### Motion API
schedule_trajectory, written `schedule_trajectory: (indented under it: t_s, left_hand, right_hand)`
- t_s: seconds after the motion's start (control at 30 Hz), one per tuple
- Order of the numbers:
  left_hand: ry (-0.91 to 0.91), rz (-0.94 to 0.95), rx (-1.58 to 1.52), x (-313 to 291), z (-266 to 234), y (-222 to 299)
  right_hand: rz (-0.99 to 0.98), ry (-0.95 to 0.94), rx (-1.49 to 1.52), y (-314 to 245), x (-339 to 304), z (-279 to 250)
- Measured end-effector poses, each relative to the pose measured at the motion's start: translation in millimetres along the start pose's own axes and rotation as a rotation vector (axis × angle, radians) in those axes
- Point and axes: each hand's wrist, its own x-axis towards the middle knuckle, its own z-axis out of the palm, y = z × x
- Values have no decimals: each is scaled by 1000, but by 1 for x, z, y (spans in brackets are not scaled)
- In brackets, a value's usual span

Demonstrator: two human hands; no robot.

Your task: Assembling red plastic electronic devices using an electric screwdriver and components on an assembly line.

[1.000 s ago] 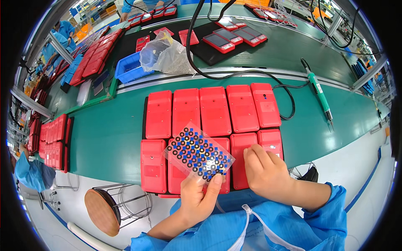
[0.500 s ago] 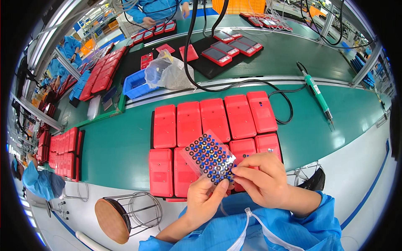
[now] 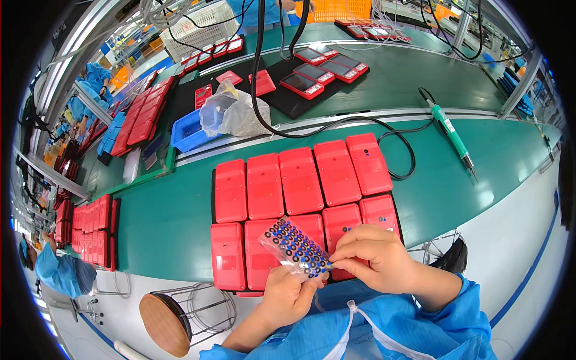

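A clear plastic sheet of small round black-ringed stickers with blue bits (image 3: 294, 243) is tilted above the red device housings. My left hand (image 3: 289, 297) grips its lower edge between thumb and fingers. At the sheet's right corner, the thumb and forefinger of my right hand (image 3: 375, 258) are pinched together; whether a single sticker is between them is too small to tell. Two rows of red housings (image 3: 301, 180) lie face down on a black mat beneath. The far right housing (image 3: 368, 163) carries small dark dots near its top.
A green electric screwdriver (image 3: 450, 135) lies at the right, its black cable (image 3: 411, 150) looping beside the housings. Beyond stand a blue bin (image 3: 191, 133) and a plastic bag (image 3: 237, 114). More red housings (image 3: 95, 231) are stacked left. A round stool (image 3: 164, 324) stands below the bench.
The sticker sheet has tilted to a flatter angle and dropped slightly. My right hand stays pinched at its corner. The view has shifted slightly, and the co-worker at the back has moved right.
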Motion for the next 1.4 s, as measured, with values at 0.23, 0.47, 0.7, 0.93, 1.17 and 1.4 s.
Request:
schedule_trajectory:
  t_s: [0.23,0.47,0.7,0.93,1.17,1.4]
  left_hand:
    - [113,-112,-105,6,1,-1]
    - [165,-236,-246,1,-1,-13]
    - [243,-295,-313,5,-4,-12]
    - [223,-299,-278,5,-9,-14]
    - [137,-193,-240,5,-16,-18]
    - [139,-184,-273,4,-17,-17]
  right_hand:
    - [-58,268,-359,40,46,-28]
    - [-395,178,-827,106,76,-20]
    - [-408,36,-932,108,82,-16]
    - [-484,29,-940,108,83,-14]
    - [-439,-39,-1008,99,89,-15]
    - [-348,-196,-1057,85,83,-16]
